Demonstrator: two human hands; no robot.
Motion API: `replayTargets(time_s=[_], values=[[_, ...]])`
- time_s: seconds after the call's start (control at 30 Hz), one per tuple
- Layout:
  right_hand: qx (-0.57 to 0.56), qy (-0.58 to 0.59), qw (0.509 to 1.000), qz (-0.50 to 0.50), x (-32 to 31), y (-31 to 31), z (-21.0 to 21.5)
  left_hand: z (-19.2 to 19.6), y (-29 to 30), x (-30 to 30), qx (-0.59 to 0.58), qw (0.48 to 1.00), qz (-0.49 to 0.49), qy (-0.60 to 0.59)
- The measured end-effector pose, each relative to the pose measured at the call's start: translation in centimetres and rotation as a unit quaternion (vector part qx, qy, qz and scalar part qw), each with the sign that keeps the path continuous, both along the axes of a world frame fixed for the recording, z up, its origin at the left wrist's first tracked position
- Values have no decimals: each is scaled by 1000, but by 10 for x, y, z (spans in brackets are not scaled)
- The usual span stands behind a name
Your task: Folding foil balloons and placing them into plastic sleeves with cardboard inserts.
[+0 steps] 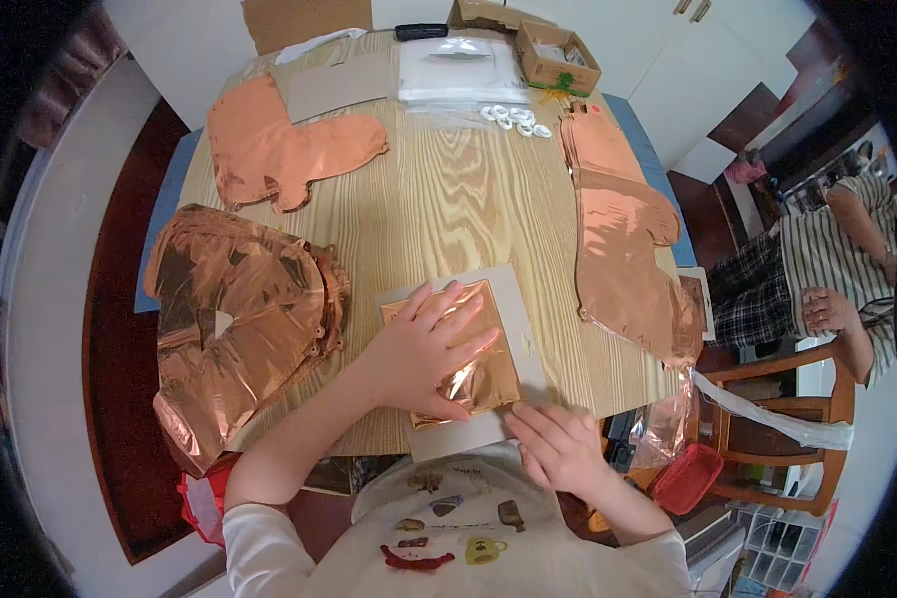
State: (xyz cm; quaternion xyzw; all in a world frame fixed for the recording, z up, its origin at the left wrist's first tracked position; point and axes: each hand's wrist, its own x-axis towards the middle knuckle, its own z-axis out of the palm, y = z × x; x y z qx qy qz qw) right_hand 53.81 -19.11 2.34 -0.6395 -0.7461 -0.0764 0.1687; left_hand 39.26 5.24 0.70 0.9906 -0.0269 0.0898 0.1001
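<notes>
A folded rose-gold foil balloon [488,377] lies as a rectangle on a grey cardboard sheet [511,299] at the table's near edge. Across the foil my left hand [414,354] lies flat, its fingers spread. My right hand [565,448] rests at the near right corner of the foil and cardboard, fingers stretched out and fingertips touching there; the thumb is apart from them. Left of my left forearm is a pile of rose-gold foil balloons [234,309]. Another flat foil balloon [284,145] lies beyond it, and more stacked foil balloons [623,229] lie on the right.
At the back of the wooden table [458,189] are clear plastic bags [463,75], several white rings [518,120], a small cardboard box [560,62] and a black object [422,31]. A person in a striped shirt [837,254] is at the right, near a wooden chair [777,419].
</notes>
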Motion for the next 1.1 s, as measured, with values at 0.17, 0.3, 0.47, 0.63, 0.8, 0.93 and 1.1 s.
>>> replayTargets(time_s=[0.17, 0.3, 0.47, 0.63, 0.8, 0.93, 1.1], values=[[-58, 32, 996, 55, 22, 25, 1, 3, -1, 1, -17, 1000, 0, 12], [-52, 34, 996, 68, 30, 24, -7, 2, -1, 1, -20, 1000, 0, 6], [-55, 80, 993, 74, 35, 30, -1, -1, -1, -1, -16, 1000, 9, 7], [-57, 90, 990, 88, 48, 71, 3, 4, -1, 1, 15, 1000, 10, 18], [-127, 57, 984, 107, 64, 98, 4, 6, -1, 1, 12, 999, 17, 32], [-156, 3, 983, 100, 71, 114, 1, 6, -1, 1, -3, 999, 24, 25], [-213, -26, 973, 82, 70, 119, 3, 4, -1, 0, -1, 999, 20, 25]])
